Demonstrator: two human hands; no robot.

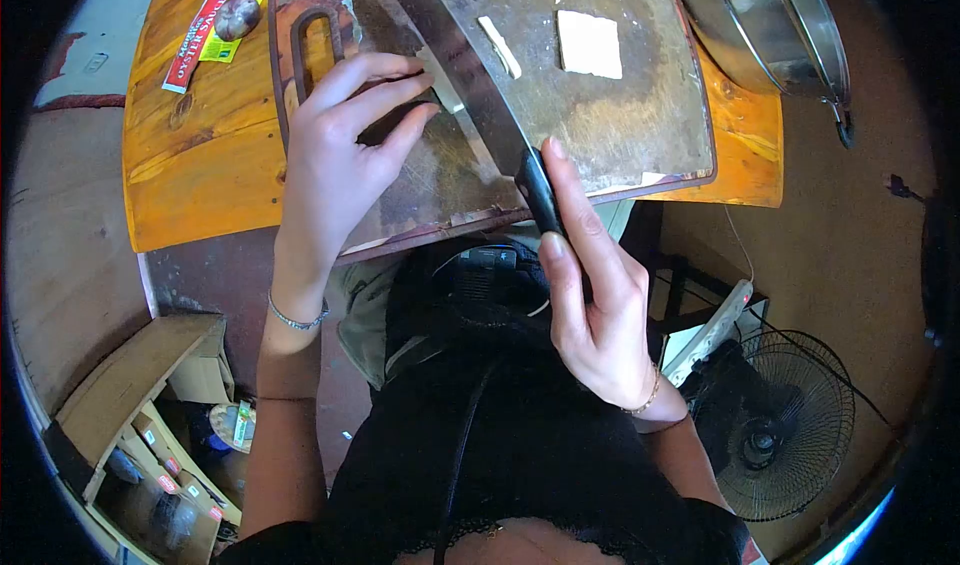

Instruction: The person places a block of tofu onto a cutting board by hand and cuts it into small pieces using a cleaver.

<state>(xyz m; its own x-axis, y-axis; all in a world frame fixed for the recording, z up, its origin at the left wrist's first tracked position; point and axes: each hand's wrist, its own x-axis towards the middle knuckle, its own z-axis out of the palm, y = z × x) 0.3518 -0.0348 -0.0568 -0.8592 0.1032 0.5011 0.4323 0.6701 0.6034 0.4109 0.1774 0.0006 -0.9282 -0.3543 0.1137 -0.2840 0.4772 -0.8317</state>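
Observation:
My right hand (600, 295) holds a large knife (465, 70) by its black handle, the blade slanting up and left over the cutting board (640, 125). Left of the blade is my left hand (365, 125), its fingers apart and curved, with the fingertips near a small pale piece (446, 93) beside the blade. Whether they touch that piece I cannot tell. Right of the blade a thin white strip (500, 48) lies on the board. Farther right is a square white slab (589, 44).
An onion (237, 18) and a red sauce packet (196, 40) lie on the wooden table (200, 190) at the left, with a yellow packet (222, 45). A metal pot (760, 25) stands at the upper right. Below right is a fan (765, 440); shelves (150, 415) stand lower left.

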